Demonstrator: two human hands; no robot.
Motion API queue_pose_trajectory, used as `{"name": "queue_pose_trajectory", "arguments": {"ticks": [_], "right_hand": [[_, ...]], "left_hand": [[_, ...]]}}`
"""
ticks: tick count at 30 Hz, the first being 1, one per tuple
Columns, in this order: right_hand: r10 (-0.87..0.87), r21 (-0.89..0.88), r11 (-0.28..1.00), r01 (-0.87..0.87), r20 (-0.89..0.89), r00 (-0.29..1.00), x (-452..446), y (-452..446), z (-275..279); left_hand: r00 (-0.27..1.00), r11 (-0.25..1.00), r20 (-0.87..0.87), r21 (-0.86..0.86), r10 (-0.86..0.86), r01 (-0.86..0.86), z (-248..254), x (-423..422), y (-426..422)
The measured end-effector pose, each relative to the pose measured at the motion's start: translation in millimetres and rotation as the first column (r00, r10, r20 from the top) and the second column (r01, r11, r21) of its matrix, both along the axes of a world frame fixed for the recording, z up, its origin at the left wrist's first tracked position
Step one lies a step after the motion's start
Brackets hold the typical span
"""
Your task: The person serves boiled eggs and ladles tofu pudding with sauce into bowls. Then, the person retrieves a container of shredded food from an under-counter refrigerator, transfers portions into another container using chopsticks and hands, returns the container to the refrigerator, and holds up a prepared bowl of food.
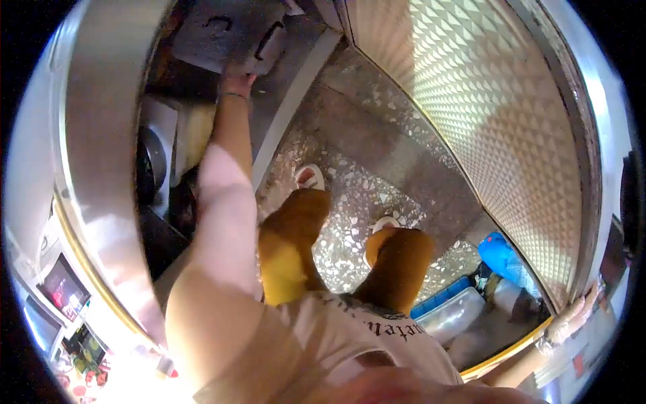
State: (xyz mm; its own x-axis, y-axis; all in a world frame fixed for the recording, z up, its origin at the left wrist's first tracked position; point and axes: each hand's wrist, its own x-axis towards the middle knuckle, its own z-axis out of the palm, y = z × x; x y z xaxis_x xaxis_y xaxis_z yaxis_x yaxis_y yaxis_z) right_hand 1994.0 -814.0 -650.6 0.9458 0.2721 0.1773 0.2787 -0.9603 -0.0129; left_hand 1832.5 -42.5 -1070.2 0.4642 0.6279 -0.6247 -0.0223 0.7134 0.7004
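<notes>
One head-worn, wide-angle camera looks down over the shirt (316,330) to the floor (350,215).

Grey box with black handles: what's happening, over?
Left hand: at near edge of grey box, grip unclear. Right hand: beside embossed panel. Nothing visibly blocking left hand.

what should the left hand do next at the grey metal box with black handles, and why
Probably shift the left hand onto the curved black handle at the right of the grey metal box: the hand is at the box's near edge, its grip unclear, while that handle sits close by, ungripped, and may offer a surer hold.
</notes>
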Motion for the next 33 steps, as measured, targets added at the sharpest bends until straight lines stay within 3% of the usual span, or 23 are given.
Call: {"name": "queue_pose_trajectory", "arguments": {"ticks": [3,4,6,7,9,11,12,14,17,20,21,24,27,30,32,33], "right_hand": [[0.026,-0.033,0.999,-0.026,0.027,0.999,7.1,-10.8,20.5],[0.031,-0.039,0.999,-0.032,-0.016,0.999,11.6,-21.6,26.5],[0.053,-0.048,0.997,-0.056,-0.055,0.997,12.4,-12.4,43.5],[0.047,-0.122,0.991,-0.054,-0.061,0.997,10.3,-13.7,52.2],[-0.021,-0.098,0.995,0.006,-0.148,0.989,7.6,-6.5,69.8],[0.005,-0.067,0.998,-0.015,-0.153,0.988,1.7,0.2,88.4],[0.045,-0.075,0.996,-0.055,-0.128,0.991,-2.1,-2.7,95.9],[0.106,-0.074,0.991,-0.114,-0.106,0.989,-9.6,-11.3,112.1],[0.059,0.024,0.998,-0.056,-0.159,0.986,-28.7,-5.9,141.5],[0.086,-0.017,0.996,-0.089,-0.150,0.985,-52.3,7.8,170.8],[0.038,-0.023,0.999,-0.043,-0.163,0.986,-60.9,15.1,184.9],[0.030,-0.057,0.998,-0.039,-0.156,0.987,-97.3,23.9,220.9],[0.056,-0.114,0.991,-0.072,-0.141,0.988,-147.6,21.8,277.8],[0.079,-0.048,0.995,-0.088,-0.172,0.982,-239.9,35.0,352.2],[0.114,0.028,0.993,-0.111,-0.205,0.972,-313.9,40.0,374.7],[0.130,0.083,0.990,-0.113,-0.244,0.961,-345.3,44.1,378.7]], "left_hand": [[0.994,0.997,0.104,0.063,-0.040,0.034,34.0,-19.9,-58.5],[0.997,0.998,-0.061,0.045,0.051,-0.048,37.5,-29.9,-74.6],[0.964,0.990,-0.227,0.034,0.140,-0.136,68.1,-52.4,-114.1],[0.978,0.981,-0.203,0.193,0.053,-0.014,97.1,-71.7,-144.5],[0.980,0.934,-0.197,0.343,-0.026,0.094,133.3,-99.7,-172.0],[0.980,0.992,-0.162,-0.012,0.119,-0.123,162.4,-124.3,-184.9],[0.979,0.991,-0.161,-0.013,0.127,-0.131,184.6,-133.6,-193.3],[0.900,0.951,-0.358,-0.088,0.248,-0.297,230.4,-150.3,-218.6],[0.849,0.926,-0.479,-0.170,0.222,-0.338,296.9,-183.2,-251.2],[0.902,0.941,-0.416,-0.244,0.117,-0.235,392.8,-205.7,-279.7],[0.903,0.938,-0.411,-0.249,0.124,-0.242,411.5,-220.7,-289.7],[0.916,0.951,-0.394,-0.305,-0.070,-0.058,461.0,-275.4,-312.7],[0.917,0.952,-0.393,-0.301,-0.069,-0.057,579.8,-337.1,-354.6],[0.936,0.939,-0.350,-0.333,-0.040,-0.084,708.4,-437.2,-388.0],[0.943,0.922,-0.322,-0.384,-0.080,-0.053,790.3,-507.1,-395.6],[0.945,0.922,-0.326,-0.371,-0.016,-0.112,816.3,-544.9,-400.1]]}}
